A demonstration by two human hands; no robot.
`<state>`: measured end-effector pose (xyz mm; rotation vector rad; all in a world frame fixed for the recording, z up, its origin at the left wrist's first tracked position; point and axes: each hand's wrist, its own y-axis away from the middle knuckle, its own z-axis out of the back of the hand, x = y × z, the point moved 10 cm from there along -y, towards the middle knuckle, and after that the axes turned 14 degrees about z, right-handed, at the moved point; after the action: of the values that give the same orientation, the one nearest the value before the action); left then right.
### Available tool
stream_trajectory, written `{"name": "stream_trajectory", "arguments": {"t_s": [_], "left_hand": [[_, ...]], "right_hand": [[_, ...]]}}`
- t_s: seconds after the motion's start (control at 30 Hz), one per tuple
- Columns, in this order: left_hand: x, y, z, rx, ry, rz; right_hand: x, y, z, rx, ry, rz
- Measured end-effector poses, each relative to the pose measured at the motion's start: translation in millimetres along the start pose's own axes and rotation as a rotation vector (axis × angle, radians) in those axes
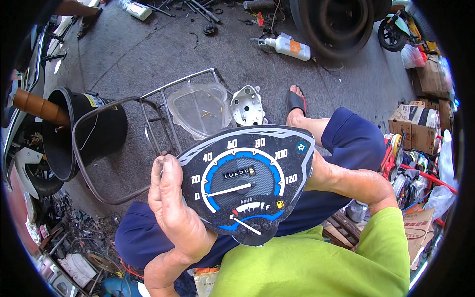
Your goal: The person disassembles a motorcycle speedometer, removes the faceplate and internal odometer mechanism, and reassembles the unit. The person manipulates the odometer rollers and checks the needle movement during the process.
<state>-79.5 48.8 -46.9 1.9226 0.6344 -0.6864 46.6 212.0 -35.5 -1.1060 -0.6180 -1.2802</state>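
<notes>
Before my chest is a motorcycle speedometer cluster point(226, 167), its face turned up to me. It has a black dial with blue arcs, a white speed needle near zero and a fuel gauge point(252, 222) at the bottom. My left hand point(176, 211) grips its left edge, with the fingers stretched along the rim. Behind its right side my right hand point(315, 169) bears it from below; those fingers are hidden. Beyond the cluster, a clear plastic lens cover point(196, 107) lies on a metal rack point(166, 102), holding small yellowish pieces. Beside it is a white housing point(246, 105) with holes.
A black bucket point(100, 126) with a brown cylinder point(41, 107) in it stands at left. Farther off are a white bottle point(291, 48) and a tyre point(334, 28). Cardboard boxes point(415, 128) line the right; a heap of scrap parts point(81, 226) is at lower left.
</notes>
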Motion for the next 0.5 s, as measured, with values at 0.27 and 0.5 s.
{"name": "stream_trajectory", "arguments": {"t_s": [0.27,0.5], "left_hand": [[-12.0,4.3,-8.5,-0.041,-0.388,-0.208],[-11.5,3.2,-9.0,-0.073,-0.509,-0.119]], "right_hand": [[-4.9,10.6,1.9,0.073,0.248,-0.016],[-6.6,6.4,7.0,-0.018,0.013,-0.067]]}}
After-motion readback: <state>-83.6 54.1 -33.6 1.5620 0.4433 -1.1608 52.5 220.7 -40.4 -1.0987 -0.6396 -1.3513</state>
